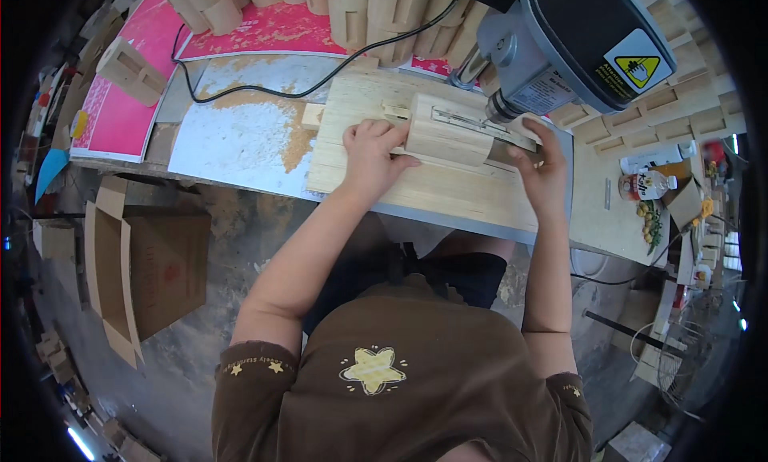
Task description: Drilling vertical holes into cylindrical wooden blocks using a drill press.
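Observation:
A pale half-round wooden block (448, 142) lies on a flat wooden board (352, 102), with a narrow slotted metal strip (460, 119) along its top. My left hand (372, 154) has its fingers bent against the block's left end, thumb stretched along the near side. At the right end, my right hand (542, 170) has thumb and fingers curved around the end of the flat strip, close to the block. Above the strip is a drill press (552, 62), its chuck (502, 108) pointing down. Whether the bit touches the block is hard to tell.
Several wooden blocks (348, 14) stand behind, with stacks at right. A black cable (264, 88) crosses the sawdust-covered bench (232, 134). One loose block (132, 70) sits far left. An open cardboard box (168, 262) is on the floor; a plastic bottle (646, 185) lies at right.

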{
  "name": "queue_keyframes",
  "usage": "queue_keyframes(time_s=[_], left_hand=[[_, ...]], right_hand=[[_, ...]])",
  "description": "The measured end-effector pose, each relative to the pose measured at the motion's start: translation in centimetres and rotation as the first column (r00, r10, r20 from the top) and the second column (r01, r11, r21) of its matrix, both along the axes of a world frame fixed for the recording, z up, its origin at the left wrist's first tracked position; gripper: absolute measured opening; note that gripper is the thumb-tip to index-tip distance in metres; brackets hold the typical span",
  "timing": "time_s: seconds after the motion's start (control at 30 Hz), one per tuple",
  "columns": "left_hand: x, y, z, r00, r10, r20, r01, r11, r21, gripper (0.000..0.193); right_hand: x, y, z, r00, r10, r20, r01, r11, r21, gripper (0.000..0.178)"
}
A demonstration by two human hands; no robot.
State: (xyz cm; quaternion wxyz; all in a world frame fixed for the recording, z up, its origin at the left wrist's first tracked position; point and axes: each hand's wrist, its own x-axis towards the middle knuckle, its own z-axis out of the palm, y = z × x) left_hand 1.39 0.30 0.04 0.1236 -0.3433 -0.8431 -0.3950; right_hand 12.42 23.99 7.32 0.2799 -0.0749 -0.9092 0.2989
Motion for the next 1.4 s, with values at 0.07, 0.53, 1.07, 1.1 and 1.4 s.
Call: queue_keyframes(time_s=[0.07, 0.53, 1.07, 1.1, 1.4], left_hand=[[-0.2, -0.3, 0.1, 1.0, -0.01, 0.012, 0.01, 1.0, -0.003, 0.058], [-0.2, -0.3, 0.2, 0.993, -0.041, 0.108, 0.047, 0.997, -0.053, 0.056], [-0.1, 0.0, 0.4, 0.999, -0.03, 0.038, 0.03, 1.0, 0.003, 0.043], [-0.1, 0.0, 0.4, 0.999, -0.029, 0.046, 0.03, 1.0, -0.004, 0.045], [0.6, 1.4, 0.5, 0.999, -0.031, 0.008, 0.031, 0.998, -0.046, 0.055]], right_hand=[[-0.1, 0.8, 2.2, 0.982, -0.019, -0.189, -0.029, 0.969, -0.247, 0.042], [-1.6, -0.1, 17.2, 0.94, -0.233, -0.248, 0.284, 0.939, 0.195, 0.023], [0.7, -2.9, 0.0, 0.861, 0.001, -0.509, 0.081, 0.987, 0.139, 0.017], [0.9, -2.8, 0.2, 0.872, -0.005, -0.489, 0.078, 0.989, 0.128, 0.016], [-3.2, 0.6, 16.1, 0.875, -0.272, -0.402, 0.297, 0.955, 0.001, 0.025]])
